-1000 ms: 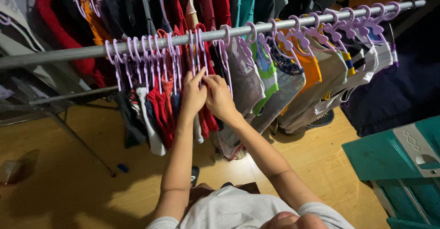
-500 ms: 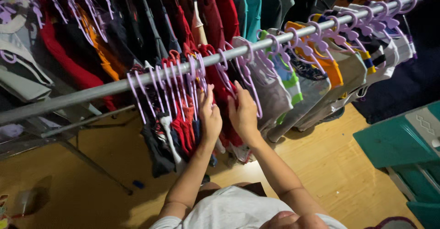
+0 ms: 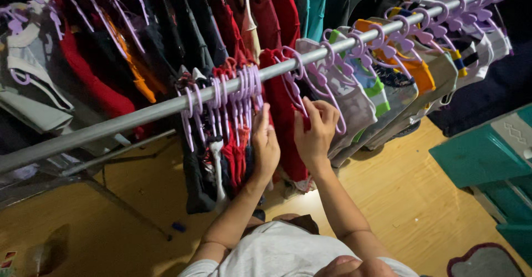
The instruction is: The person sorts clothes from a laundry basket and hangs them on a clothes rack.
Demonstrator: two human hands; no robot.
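- Red garment (image 3: 285, 116) hangs from the grey rail (image 3: 138, 116), in the gap between both hands, just below the rail's middle.
- Left hand (image 3: 265, 146) lies flat against the packed bunch of red and dark clothes (image 3: 221, 160), fingers straight and together, pushing sideways rather than gripping.
- Right hand (image 3: 316, 133) has its fingers curled together around a lilac hanger (image 3: 302, 88) at the red garment's shoulder; how firmly they clamp it I cannot tell.
- Done well, I judge, the parting calls for the left palm to brace the bunch while the right slides its hanger along the rail by the hook, not by tugging cloth.
- Hangers are thin, glossy plastic with round hooks, crowded close; the rail is a smooth matt metal tube.
- Cloth looks soft and limp: grey tops (image 3: 354, 105), one with green trim, an orange one (image 3: 415, 69) farther right.
- Beyond, a second row of dark and red clothes (image 3: 233, 16); below, a yellow wood-pattern floor (image 3: 421, 199) and teal plastic bin (image 3: 476, 155).
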